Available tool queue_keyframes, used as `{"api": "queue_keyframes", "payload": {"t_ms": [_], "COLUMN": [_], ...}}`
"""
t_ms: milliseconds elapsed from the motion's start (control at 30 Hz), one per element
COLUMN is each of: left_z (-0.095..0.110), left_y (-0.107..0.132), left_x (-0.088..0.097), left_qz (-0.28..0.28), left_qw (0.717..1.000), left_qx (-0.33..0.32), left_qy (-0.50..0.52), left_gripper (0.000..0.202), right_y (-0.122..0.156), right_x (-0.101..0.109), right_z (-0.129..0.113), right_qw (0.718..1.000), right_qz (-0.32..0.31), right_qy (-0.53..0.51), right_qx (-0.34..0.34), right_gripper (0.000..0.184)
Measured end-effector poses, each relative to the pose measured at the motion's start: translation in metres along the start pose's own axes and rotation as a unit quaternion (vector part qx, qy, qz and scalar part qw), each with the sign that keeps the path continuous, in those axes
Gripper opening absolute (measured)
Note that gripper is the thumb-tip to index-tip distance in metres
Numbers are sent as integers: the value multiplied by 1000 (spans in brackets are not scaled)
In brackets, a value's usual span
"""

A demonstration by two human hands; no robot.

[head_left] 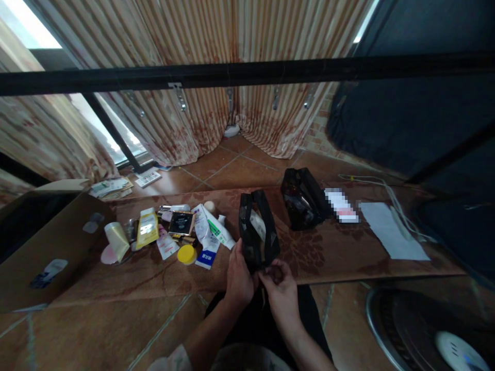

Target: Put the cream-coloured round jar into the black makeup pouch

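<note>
A black zippered pouch (273, 246) stands in front of me at the near edge of the cloth, its top gaping and a pale item (257, 224) visible inside. My left hand (240, 275) is wrapped round the pouch's near left side. At its near end, the fingers of my right hand (280, 283) pinch the pouch's edge; whether they hold a zipper pull is too small to tell. Just beyond, to the right, sits a second black pouch (305, 201). Left of my hands lie several cosmetics: a white and green tube (220, 230), a black compact (181, 223) and a yellow round jar (186, 254).
A cardboard box (73, 242) stands at the far left, with papers (112, 187) behind it. On the right are a white sheet (392, 229) and a white cable (386, 193). A dark round appliance (410, 330) is on the floor at lower right. A black bar (247, 73) crosses before the curtains.
</note>
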State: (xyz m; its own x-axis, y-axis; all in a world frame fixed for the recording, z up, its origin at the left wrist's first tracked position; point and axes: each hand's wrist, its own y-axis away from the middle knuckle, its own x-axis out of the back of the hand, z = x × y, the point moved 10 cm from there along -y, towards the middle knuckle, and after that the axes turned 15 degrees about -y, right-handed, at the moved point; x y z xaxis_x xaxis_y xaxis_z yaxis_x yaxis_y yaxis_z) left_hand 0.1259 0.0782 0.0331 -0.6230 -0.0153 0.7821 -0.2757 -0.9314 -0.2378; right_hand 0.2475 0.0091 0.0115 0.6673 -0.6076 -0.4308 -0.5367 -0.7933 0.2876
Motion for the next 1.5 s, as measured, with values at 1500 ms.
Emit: {"api": "queue_keyframes", "payload": {"t_ms": [1500], "left_z": [-5], "left_y": [-6], "left_x": [-19], "left_qz": [-8], "left_qw": [991], "left_qx": [33], "left_qy": [-132], "left_gripper": [57], "right_y": [8], "right_x": [-48], "right_z": [-78], "right_qw": [982], "right_qz": [-61], "right_qy": [-159], "right_qx": [-82], "right_gripper": [12]}}
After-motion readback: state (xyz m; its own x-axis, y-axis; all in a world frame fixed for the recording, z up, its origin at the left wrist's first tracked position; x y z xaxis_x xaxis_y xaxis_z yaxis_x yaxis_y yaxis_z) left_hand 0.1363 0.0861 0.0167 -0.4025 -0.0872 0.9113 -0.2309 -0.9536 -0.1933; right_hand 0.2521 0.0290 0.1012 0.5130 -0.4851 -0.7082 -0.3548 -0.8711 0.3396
